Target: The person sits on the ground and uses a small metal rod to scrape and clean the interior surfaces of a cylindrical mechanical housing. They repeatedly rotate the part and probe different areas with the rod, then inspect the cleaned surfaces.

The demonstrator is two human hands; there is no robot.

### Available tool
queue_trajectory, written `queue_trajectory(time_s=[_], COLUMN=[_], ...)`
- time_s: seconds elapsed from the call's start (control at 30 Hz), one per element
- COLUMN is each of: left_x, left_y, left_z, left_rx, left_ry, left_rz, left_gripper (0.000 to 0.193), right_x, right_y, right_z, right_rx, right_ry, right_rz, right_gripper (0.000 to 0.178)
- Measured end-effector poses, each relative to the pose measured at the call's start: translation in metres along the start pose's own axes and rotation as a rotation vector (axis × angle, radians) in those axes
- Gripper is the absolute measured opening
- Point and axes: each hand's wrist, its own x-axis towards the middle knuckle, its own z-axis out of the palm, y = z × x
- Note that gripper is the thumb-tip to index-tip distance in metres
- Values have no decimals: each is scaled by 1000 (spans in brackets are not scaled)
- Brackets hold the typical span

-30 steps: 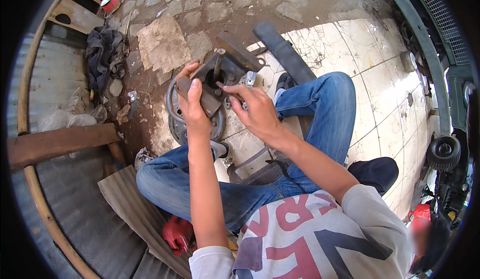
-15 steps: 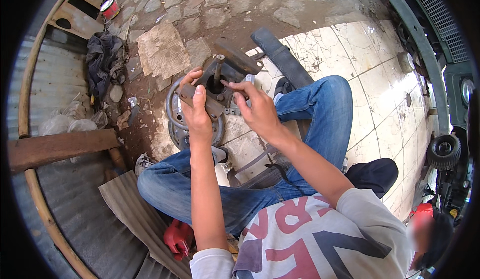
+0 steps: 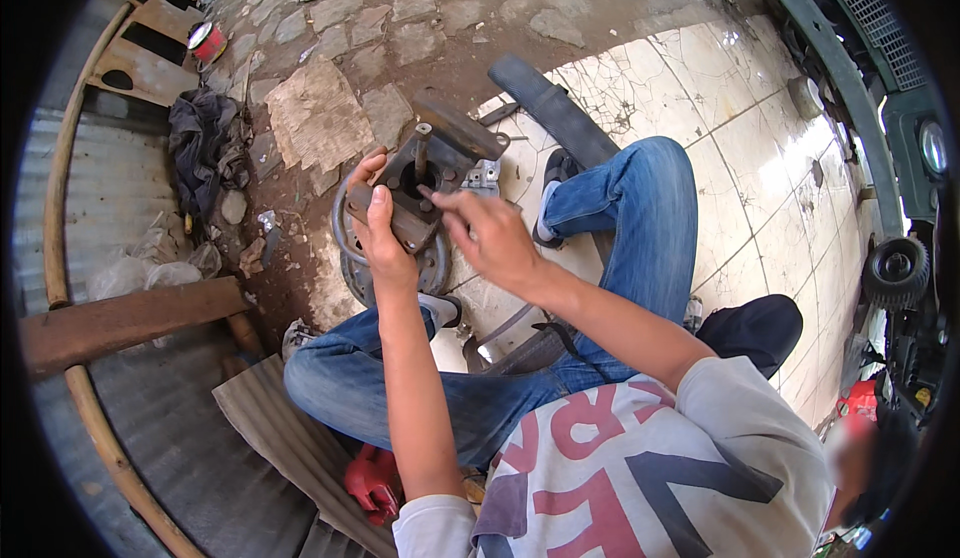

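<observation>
One dark metal bracket (image 3: 445, 158) is showing in the head view, near the left edge of the tiled floor (image 3: 745, 153), over one round grey metal part (image 3: 434, 276). One shaft (image 3: 422, 146) is standing out of the bracket's round opening. The left hand (image 3: 383, 230) is gripping the bracket's near left side, fingers wrapped. The right hand (image 3: 490, 241) is staying half curled, index finger pointing at the opening; whether it is pinching anything, I cannot tell. One black strip (image 3: 555, 113) is lying across the floor's upper-left edge.

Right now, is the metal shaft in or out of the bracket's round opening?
Partly in: the metal shaft rises from the dark opening in the bracket, upper end exposed. How deep it sits, cannot tell.
</observation>
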Motion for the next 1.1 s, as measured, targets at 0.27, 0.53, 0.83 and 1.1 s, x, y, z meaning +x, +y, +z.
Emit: queue_trajectory(time_s=[0.27, 0.53, 0.83, 1.1], left_x=[-2, 0, -1, 1], left_y=[-1, -4, -4, -1], left_z=[1, -2, -5, -7], left_rx=[53, 202, 251, 284], left_ry=[7, 5, 36, 7], left_rz=[-12, 24, 26, 56], left_gripper=[43, 40, 43, 41], right_x=[-1, 3, 14, 7], right_y=[8, 18, 16, 8], right_z=[-5, -9, -14, -10], right_rx=[-65, -176, -111, -75], right_ry=[-62, -68, -110, -161], right_rz=[-41, 24, 135, -11], right_gripper=[26, 27, 31, 40])
